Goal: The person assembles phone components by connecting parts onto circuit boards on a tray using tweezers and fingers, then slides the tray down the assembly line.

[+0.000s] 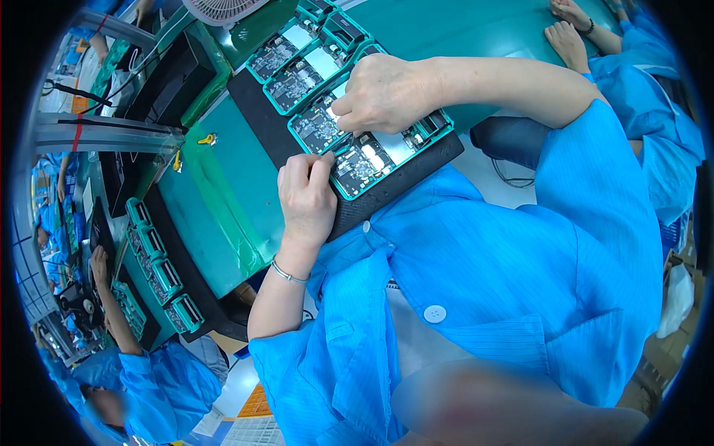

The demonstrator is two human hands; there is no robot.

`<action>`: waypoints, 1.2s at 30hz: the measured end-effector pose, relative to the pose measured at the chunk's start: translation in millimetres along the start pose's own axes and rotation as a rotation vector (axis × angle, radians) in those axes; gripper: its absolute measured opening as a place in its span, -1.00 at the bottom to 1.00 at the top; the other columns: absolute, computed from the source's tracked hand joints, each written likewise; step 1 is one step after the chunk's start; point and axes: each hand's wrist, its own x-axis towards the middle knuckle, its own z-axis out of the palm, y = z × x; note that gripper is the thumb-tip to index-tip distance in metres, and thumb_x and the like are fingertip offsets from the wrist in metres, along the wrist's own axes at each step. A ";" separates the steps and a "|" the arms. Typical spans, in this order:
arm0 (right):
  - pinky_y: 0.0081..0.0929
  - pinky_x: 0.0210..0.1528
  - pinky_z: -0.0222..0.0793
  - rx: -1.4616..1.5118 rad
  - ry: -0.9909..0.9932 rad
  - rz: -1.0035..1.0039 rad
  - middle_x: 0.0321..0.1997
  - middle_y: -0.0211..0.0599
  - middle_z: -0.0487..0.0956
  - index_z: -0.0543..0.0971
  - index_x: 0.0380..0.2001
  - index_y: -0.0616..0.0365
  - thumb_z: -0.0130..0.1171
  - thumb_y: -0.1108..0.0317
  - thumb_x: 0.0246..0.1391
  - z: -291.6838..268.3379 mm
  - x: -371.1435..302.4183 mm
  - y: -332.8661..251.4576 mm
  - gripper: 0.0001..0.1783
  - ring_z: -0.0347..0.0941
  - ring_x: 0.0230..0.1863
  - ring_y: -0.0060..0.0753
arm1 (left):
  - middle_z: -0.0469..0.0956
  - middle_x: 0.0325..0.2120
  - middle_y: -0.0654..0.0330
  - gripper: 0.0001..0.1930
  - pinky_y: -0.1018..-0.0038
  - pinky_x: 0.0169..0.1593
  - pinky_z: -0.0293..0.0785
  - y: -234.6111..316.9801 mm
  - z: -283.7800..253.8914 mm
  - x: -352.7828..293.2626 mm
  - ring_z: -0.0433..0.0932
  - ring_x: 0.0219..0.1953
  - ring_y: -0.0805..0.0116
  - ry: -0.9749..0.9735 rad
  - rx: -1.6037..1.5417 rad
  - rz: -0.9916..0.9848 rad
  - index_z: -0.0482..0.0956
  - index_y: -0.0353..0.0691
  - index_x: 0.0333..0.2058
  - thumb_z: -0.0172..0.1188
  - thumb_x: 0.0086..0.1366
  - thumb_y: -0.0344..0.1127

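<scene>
Several circuit boards in teal frames lie side by side on a black foam pad (256, 111). The nearest framed circuit board (359, 169) has a silver plate and white parts on it. My left hand (306, 195) is closed, with its thumb and forefinger pinching the left edge of that board's frame. Over the boards, my right hand (387, 95) has its fingers curled in a pinch, pointing down at the neighbouring framed board (316, 128). Whatever the right fingertips hold is too small or hidden to make out, and the hand covers part of both boards.
A green mat (223, 193) covers the bench, with small yellow pieces (208, 139) at its left. More framed units (155, 256) stand on a strip further left. A fan (223, 9) sits at the back. Co-workers' hands (567, 41) are at the far right and left.
</scene>
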 end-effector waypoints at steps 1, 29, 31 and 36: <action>-0.21 -0.52 0.40 0.001 0.001 0.001 -0.47 -0.37 0.50 0.53 -0.54 0.06 0.34 0.21 -0.06 0.1 0.1 0.3 -0.78 0.57 -0.49 -0.26 | 0.49 -0.40 0.18 -0.78 0.32 -0.30 0.36 0.2 -0.5 0.7 0.48 -0.36 0.22 -0.001 0.000 0.000 0.65 -0.25 -0.32 0.29 0.01 -0.61; -0.54 -0.44 0.08 0.938 0.338 1.262 -0.41 -0.48 0.55 0.68 -0.22 0.14 0.39 0.23 -0.01 34.5 -63.9 80.5 -0.70 0.23 -0.45 -0.63 | 0.55 0.00 -0.06 -0.59 0.31 0.02 0.59 -36.9 -38.9 -34.4 0.62 -0.03 0.04 -0.088 -0.225 -0.454 0.59 -0.22 0.08 0.27 0.24 -0.54; -0.56 -0.37 0.19 0.877 0.396 1.212 -0.35 -0.44 0.59 0.68 -0.22 0.18 0.36 0.24 0.00 36.7 -59.2 77.8 -0.69 0.32 -0.38 -0.63 | 0.53 0.01 -0.08 -0.57 0.29 0.00 0.61 -26.9 -36.8 -30.9 0.61 -0.02 0.00 -0.047 -0.163 -0.435 0.61 -0.14 0.08 0.30 0.21 -0.52; -0.45 -0.23 0.44 1.253 0.525 1.261 -0.34 -0.41 0.63 0.66 -0.33 0.18 0.24 0.31 0.13 71.5 -93.5 114.1 -0.84 0.49 -0.33 -0.55 | 0.52 -0.01 -0.09 -0.57 0.22 0.01 0.58 -27.4 -8.6 -33.7 0.57 0.00 -0.06 -0.013 -0.434 -0.472 0.57 -0.20 0.08 0.30 0.21 -0.50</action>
